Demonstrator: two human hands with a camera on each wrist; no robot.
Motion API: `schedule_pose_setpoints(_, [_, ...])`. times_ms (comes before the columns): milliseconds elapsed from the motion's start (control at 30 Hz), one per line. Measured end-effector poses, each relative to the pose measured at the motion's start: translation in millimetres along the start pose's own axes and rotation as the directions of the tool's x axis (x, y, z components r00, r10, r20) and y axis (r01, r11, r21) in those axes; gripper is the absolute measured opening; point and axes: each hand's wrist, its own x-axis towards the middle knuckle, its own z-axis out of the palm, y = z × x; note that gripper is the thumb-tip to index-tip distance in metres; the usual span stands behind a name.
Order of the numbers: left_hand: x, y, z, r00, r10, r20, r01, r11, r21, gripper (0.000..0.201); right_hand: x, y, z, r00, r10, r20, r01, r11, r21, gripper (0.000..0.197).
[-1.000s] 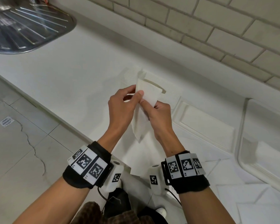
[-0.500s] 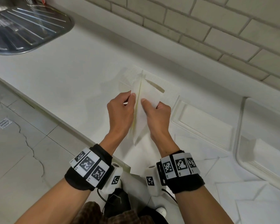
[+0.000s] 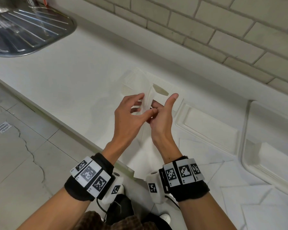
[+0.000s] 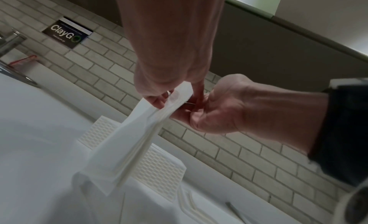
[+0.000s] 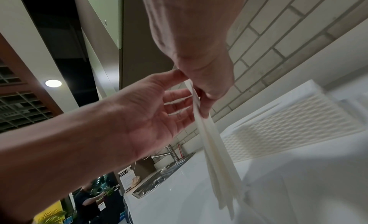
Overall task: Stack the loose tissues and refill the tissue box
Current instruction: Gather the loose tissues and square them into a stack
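A thin stack of white folded tissues (image 3: 148,100) hangs edge-on between both hands, just in front of the white textured tissue box (image 3: 133,82) with its oval slot. My left hand (image 3: 140,106) pinches the stack's top from the left, fingers spread and nearly straight. My right hand (image 3: 163,104) grips it from the right with curled fingers, thumb raised clear. In the left wrist view the stack (image 4: 129,148) droops toward the box (image 4: 159,164). In the right wrist view the stack (image 5: 215,148) hangs left of the box (image 5: 288,125).
A steel sink drainboard (image 3: 23,30) lies at the far left. Several loose tissues (image 3: 256,205) lie on the white counter (image 3: 73,80) at lower right, and one (image 3: 140,161) overhangs the front edge. A moulded white panel (image 3: 211,130) lies right of the box. A brick wall runs behind.
The stack has been squeezed narrower and now stands edge-on. My right thumb has lifted off it and my left fingers have spread. Both hands sit slightly closer to the box.
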Motion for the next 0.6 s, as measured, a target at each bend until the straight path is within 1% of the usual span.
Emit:
schedule_pose_setpoints(33, [-0.1,0.7,0.6,1.0,0.003,-0.012,-0.003,1.0,-0.007,0.049,-0.3,0.1,-0.4,1.0,0.001,-0.007,-0.001,1.0,0.002,0.088])
schedule_pose_setpoints(100, [-0.5,2.2,1.0,0.999,0.019,-0.028,-0.02,1.0,-0.02,0.034,0.5,-0.3,-0.7,1.0,-0.011,-0.02,0.011,1.0,-0.008,0.081])
schedule_pose_setpoints(133, [-1.1,2.8,1.0,0.999,0.028,-0.033,-0.029,0.999,-0.029,0.024,1.0,-0.6,-0.6,0.999,-0.025,-0.028,0.024,0.999,-0.024,0.073])
schedule_pose_setpoints(167, [-1.7,2.3,1.0,0.999,0.031,-0.04,-0.033,0.998,-0.044,0.016,1.3,-0.1,-0.6,0.998,-0.044,-0.037,0.043,0.998,-0.05,0.06])
schedule_pose_setpoints(200, [-2.2,2.1,1.0,0.999,0.026,-0.047,-0.029,0.998,-0.06,0.014,1.1,0.8,-0.3,0.997,-0.072,-0.042,0.069,0.995,-0.077,0.044])
schedule_pose_setpoints(233, [-2.7,2.2,1.2,0.998,0.017,-0.057,-0.021,0.998,-0.065,0.019,1.6,2.5,-0.6,0.993,-0.107,-0.049,0.101,0.988,-0.118,0.03])
schedule_pose_setpoints(267, [-3.4,2.6,1.8,0.998,0.008,-0.063,-0.012,0.998,-0.065,0.025,1.1,4.0,-0.8,0.988,-0.142,-0.053,0.132,0.979,-0.154,0.022])
schedule_pose_setpoints(333, [-4.6,1.8,3.2,0.998,-0.01,-0.06,0.005,0.997,-0.078,0.028,1.9,7.0,-2.6,0.98,-0.181,-0.076,0.165,0.969,-0.181,0.019])
schedule_pose_setpoints(400, [-5.8,0.5,3.7,0.998,-0.02,-0.057,0.015,0.995,-0.097,0.022,3.2,7.3,-4.8,0.979,-0.181,-0.093,0.164,0.972,-0.169,0.016])
schedule_pose_setpoints(467, [-5.5,0.3,3.1,0.997,-0.031,-0.07,0.024,0.995,-0.099,0.019,4.4,6.9,-6.6,0.979,-0.177,-0.104,0.158,0.973,-0.17,0.01])
schedule_pose_setpoints(500, [-4.9,0.1,2.6,0.996,-0.04,-0.077,0.032,0.994,-0.1,0.021,5.2,6.9,-7.6,0.975,-0.181,-0.126,0.157,0.971,-0.181,0.011])
schedule_pose_setpoints(600, [-3.1,0.6,1.4,0.991,-0.062,-0.121,0.05,0.994,-0.102,0.036,8.0,8.6,-12.8,0.95,-0.217,-0.223,0.176,0.966,-0.189,0.026])
